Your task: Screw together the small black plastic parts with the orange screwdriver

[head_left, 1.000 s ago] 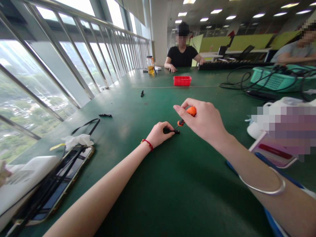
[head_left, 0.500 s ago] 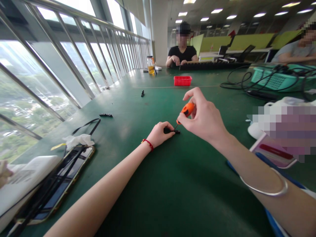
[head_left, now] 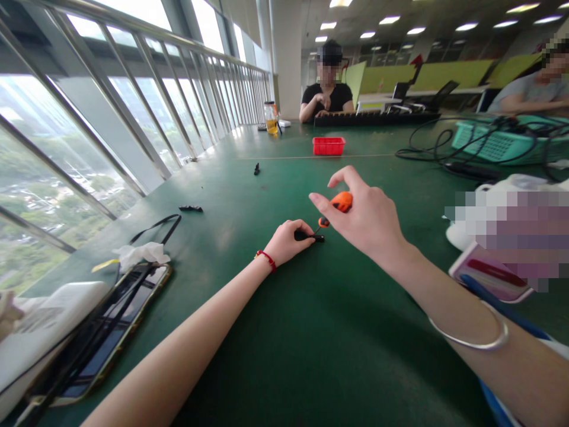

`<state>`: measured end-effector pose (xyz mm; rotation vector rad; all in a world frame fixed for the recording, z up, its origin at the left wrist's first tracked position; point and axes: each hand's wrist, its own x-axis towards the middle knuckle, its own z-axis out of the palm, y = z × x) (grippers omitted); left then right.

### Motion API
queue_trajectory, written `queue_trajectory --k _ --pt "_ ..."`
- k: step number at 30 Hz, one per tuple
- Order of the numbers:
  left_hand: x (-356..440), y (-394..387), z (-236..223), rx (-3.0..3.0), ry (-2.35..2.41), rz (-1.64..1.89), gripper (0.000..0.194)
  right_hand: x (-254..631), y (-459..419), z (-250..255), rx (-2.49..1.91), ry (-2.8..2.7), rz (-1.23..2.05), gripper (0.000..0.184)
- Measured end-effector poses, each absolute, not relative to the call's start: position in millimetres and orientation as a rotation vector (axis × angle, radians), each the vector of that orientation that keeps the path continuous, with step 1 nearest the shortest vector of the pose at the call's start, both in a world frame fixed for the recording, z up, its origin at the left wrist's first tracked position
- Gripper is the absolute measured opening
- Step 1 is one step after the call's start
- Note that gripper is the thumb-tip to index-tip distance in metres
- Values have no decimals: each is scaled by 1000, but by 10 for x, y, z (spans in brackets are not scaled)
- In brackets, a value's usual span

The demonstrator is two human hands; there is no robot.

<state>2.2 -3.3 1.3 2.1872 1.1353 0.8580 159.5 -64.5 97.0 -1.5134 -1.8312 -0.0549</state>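
Observation:
On the green table [head_left: 249, 332], my left hand [head_left: 290, 238] pinches a small black part [head_left: 318, 238] and keeps it against the surface. An orange-and-black screwdriver [head_left: 341, 202] leans with its thin shaft down to that part, beside my left fingertips. Around the upper handle is my right hand [head_left: 371, 213]. Its thumb and index finger are spread off the handle, while the other fingers, mostly hidden, appear to keep the screwdriver in place.
Two more black pieces [head_left: 191, 208] lie left and farther back. A red tray [head_left: 329, 146] sits ahead, with a person [head_left: 328, 98] behind it. At right are a teal basket [head_left: 489, 142] with cables and a white bag; at left, a phone [head_left: 111, 332].
My right thumb and index finger have opened away from the screwdriver handle, which shows more now. My left hand and the black part stay put. The person opposite has raised a hand.

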Motion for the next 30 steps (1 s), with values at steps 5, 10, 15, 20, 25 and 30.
queue_trajectory --k 5,10,15,20,25,30 --pt "23 -29 2 2193 1152 845 10 1587 -637 954 -1430 -1835 -24 29" --pt "27 -37 11 2183 1158 856 10 1575 -652 951 -1464 -1798 -159 43" --pt "28 -45 33 2187 1168 846 7 1579 -645 937 -1532 -1779 -238 30" --pt "29 -45 36 2185 1163 840 6 1607 -618 950 -1465 -1788 -104 40" --pt "35 -54 39 2177 1183 854 7 1635 -569 943 -1521 -1796 -26 29" --pt "31 -51 29 2165 1199 847 9 1650 -533 924 -1380 -1748 74 37"
